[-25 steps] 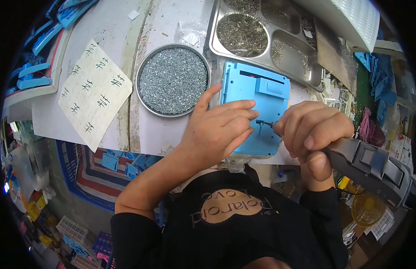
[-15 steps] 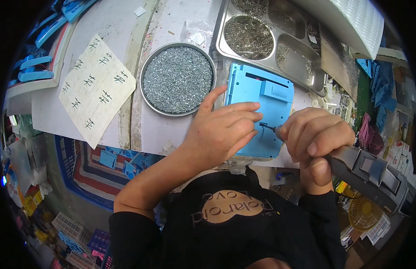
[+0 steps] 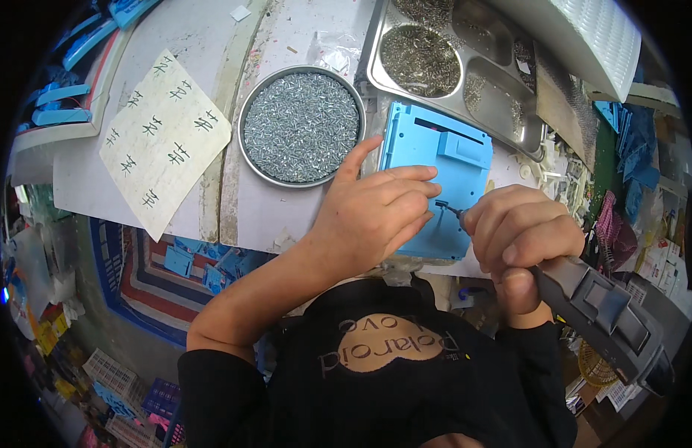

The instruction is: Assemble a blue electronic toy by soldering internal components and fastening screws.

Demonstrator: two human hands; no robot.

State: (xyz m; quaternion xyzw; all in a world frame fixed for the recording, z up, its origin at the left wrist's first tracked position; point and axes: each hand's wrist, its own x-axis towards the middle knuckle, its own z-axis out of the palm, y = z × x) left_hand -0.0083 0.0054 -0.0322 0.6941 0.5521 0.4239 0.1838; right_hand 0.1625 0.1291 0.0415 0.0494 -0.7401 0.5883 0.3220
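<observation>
A light blue plastic panel (image 3: 458, 175) with a long slot, a raised block and small holes lies on the table in front of me. My left hand (image 3: 376, 205) rests over its left part, fingers spread, the outermost one reaching to the panel's left edge. My right hand (image 3: 521, 231) is wrapped around a grey-black electric screwdriver (image 3: 596, 299). Its thin bit (image 3: 452, 210) points left and down at a small dark fitting (image 3: 441, 203) on the panel, close to my left fingertips. Whether a screw sits under the tip cannot be made out.
A round metal dish (image 3: 301, 127) full of small silver screws stands left of the panel. Behind is a steel compartment tray (image 3: 465, 78) holding small metal parts. A paper sheet (image 3: 165, 142) lies at left; a blue basket (image 3: 114, 287) with blue parts stands below the table edge.
The rear end of the screwdriver has swung lower and slightly left, its bit staying by the same fitting. My left hand keeps its place on the panel. The whole view has shifted slightly.
</observation>
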